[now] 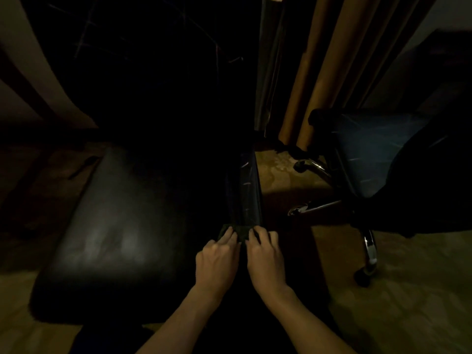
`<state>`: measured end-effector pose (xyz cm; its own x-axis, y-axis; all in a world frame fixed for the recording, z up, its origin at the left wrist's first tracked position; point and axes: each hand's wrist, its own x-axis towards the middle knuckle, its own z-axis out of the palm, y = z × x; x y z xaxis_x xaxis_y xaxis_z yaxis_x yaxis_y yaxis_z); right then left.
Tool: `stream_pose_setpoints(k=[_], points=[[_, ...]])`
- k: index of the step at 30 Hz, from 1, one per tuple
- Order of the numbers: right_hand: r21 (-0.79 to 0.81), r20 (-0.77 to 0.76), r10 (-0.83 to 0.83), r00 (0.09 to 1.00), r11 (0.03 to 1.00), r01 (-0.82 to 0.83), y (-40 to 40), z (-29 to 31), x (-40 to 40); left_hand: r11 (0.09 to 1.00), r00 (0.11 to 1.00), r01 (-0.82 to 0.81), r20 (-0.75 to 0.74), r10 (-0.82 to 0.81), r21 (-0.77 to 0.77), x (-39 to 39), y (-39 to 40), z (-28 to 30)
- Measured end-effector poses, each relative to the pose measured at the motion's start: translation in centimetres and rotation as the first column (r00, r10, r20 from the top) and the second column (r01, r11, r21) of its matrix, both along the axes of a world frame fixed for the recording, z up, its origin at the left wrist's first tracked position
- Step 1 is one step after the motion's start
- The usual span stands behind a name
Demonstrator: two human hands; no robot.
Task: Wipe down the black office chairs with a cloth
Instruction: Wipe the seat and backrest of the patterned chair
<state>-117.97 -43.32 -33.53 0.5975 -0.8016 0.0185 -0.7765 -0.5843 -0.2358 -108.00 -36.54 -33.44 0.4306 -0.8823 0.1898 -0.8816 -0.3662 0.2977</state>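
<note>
- Light is poor here, so we work by touch.
- The dark plastic strip (245, 190) runs along the right side of the black seat (122, 226), with its near end folded.
- Our left hand (217, 254) and right hand (265, 254), side by side, pinch this fold with curled fingers.
- We think it best to keep both edges level and press the fold flat.

The folded strip (241, 229) at lower centre is dark green; the glossy sheet (246, 190) above it is black with pale streaks. Centre-left, the leather cushion (122, 226) is black, the curtain (319, 72) at upper right ochre, the office chair (370, 154) dark blue on chrome, the carpet (408, 290) mottled tan.
</note>
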Motion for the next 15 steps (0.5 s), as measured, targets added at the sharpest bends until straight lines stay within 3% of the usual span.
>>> stream_pose_setpoints(k=[10, 15], points=[[-0.015, -0.011, 0.073, 0.997, 0.997, -0.073, -9.8, -0.1, 6.0, 0.982, 0.994, -0.110, 0.027, 0.107, 0.155, 5.2, -9.9, -0.4], [-0.081, -0.002, 0.129, 0.992, 0.988, -0.129, -15.5, -0.2, 9.8, 0.982, 0.989, -0.144, 0.062, 0.137, 0.126, 8.8, -15.7, -0.6]])
